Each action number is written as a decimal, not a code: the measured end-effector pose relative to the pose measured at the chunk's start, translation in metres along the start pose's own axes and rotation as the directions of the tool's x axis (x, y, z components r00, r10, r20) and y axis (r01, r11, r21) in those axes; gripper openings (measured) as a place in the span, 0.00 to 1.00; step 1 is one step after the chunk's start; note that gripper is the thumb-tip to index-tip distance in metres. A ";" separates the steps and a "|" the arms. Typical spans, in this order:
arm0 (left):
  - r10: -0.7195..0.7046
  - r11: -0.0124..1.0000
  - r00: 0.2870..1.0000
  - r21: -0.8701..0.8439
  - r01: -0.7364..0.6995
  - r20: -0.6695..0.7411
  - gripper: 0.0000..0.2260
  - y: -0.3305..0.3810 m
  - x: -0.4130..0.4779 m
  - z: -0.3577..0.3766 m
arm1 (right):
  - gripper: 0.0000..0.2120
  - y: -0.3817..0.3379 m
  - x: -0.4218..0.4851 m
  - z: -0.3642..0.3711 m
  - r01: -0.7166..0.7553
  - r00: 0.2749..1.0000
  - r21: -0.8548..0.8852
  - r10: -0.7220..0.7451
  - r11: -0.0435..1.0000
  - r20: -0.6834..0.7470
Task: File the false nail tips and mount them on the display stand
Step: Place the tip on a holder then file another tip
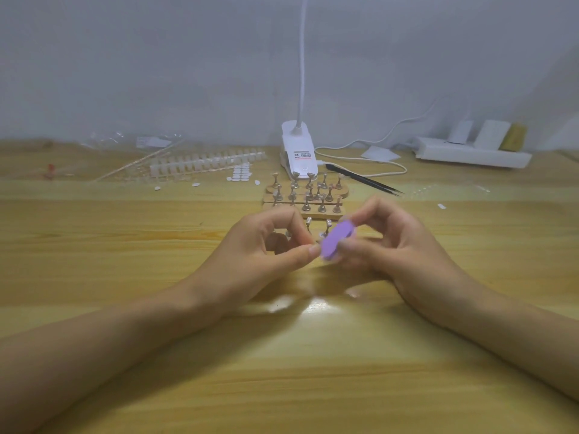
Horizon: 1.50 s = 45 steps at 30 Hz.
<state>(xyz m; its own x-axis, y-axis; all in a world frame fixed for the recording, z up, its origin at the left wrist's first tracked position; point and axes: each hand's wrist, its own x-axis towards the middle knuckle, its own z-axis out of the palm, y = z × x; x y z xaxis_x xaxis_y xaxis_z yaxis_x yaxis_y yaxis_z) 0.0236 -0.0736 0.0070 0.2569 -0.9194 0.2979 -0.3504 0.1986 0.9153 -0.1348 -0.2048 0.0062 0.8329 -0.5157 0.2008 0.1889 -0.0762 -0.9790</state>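
My right hand (385, 245) grips a small purple oval nail file (336, 242) between thumb and fingers. My left hand (269, 249) pinches something tiny at its fingertips against the file's left edge; the piece itself is too small and blurred to make out. Just behind my hands stand wooden display stands (305, 195) with several metal pegs. Strips of clear false nail tips (206, 164) lie at the back left of the table.
A white clip lamp (297, 151) stands behind the stands, its cord running right. Black tweezers (365, 180) lie right of it. White adhesive dots (241, 175) are scattered near the strips. A white power strip (470, 155) sits back right.
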 end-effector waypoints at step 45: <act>0.042 0.999 0.999 0.008 -0.042 0.001 0.07 -0.005 0.001 -0.001 | 0.15 0.001 -0.004 0.004 0.044 0.997 -0.038 -0.042 0.998 0.060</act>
<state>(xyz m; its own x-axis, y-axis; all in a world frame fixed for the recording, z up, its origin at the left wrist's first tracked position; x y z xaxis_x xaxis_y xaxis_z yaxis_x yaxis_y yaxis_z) 0.0266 -0.0747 0.0034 0.2406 -0.9106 0.3360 -0.3681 0.2347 0.8997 -0.1358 -0.1992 0.0050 0.8541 -0.4599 0.2430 0.2055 -0.1308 -0.9699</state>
